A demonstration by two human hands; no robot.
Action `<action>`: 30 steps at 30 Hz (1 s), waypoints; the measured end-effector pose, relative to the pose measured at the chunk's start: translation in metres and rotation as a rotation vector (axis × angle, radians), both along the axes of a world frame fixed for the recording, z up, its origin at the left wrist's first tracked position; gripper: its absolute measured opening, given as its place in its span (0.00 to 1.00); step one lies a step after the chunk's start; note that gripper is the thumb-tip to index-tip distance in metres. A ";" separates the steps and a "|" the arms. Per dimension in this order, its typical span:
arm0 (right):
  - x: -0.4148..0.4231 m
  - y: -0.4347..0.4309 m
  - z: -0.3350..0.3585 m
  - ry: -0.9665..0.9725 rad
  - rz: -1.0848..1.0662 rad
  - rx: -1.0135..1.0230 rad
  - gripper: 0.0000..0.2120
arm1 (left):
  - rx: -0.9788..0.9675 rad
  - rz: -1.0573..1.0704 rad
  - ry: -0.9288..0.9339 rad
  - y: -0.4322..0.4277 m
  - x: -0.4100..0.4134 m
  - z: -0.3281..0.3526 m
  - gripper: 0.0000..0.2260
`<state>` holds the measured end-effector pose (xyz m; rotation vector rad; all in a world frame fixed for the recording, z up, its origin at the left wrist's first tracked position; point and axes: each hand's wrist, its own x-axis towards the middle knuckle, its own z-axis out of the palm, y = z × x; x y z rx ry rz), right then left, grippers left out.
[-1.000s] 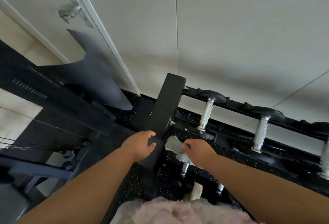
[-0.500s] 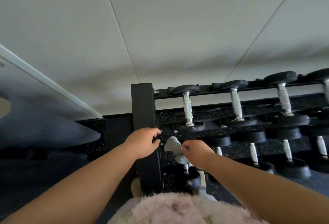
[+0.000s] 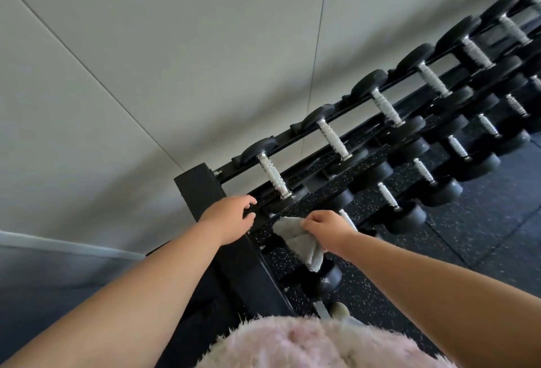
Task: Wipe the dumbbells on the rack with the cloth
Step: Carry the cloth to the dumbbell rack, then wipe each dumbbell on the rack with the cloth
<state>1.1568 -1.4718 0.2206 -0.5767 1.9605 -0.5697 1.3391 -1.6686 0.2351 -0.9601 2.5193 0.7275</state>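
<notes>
Dumbbell handles [image 3: 273, 175] were bright knurled metal, chrome-like; heads [image 3: 405, 218] matt black, rubbery. Rack [image 3: 202, 192] was matt black painted metal. Cloth [image 3: 301, 242] was grey, soft, napped terry. Floor [image 3: 483, 221] was black rubber, flecked white. Wall [image 3: 175, 45] was smooth matt panels. Garment [image 3: 307, 344] was pink, fluffy.

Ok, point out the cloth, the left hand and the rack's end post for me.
cloth [image 3: 301, 243]: head view, on the grey fold below the right hand.
left hand [image 3: 231, 218]: head view, on the back of the hand.
end post [image 3: 199, 189]: head view, on its upper black face.
</notes>
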 end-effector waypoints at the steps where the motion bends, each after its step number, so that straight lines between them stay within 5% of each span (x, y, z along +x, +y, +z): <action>1: -0.002 0.001 0.001 -0.061 -0.056 -0.010 0.10 | -0.006 0.005 -0.001 0.002 -0.002 0.001 0.19; 10: 0.008 0.010 0.001 -0.418 -0.463 -0.233 0.06 | -0.114 -0.069 -0.026 0.018 -0.034 0.009 0.24; 13: 0.015 0.005 0.005 -0.281 -0.431 -0.295 0.11 | -0.149 -0.100 -0.010 0.012 -0.048 0.006 0.27; 22: 0.026 -0.062 -0.007 0.125 -0.533 -0.280 0.06 | -0.347 -0.652 -0.132 -0.055 -0.085 -0.017 0.36; 26: 0.041 -0.076 -0.036 0.284 -0.351 -0.179 0.30 | -0.345 -0.809 -0.188 -0.079 -0.094 -0.032 0.42; 30: 0.046 -0.091 -0.054 0.269 -0.513 -0.179 0.35 | -0.320 -0.840 -0.216 -0.084 -0.095 -0.043 0.47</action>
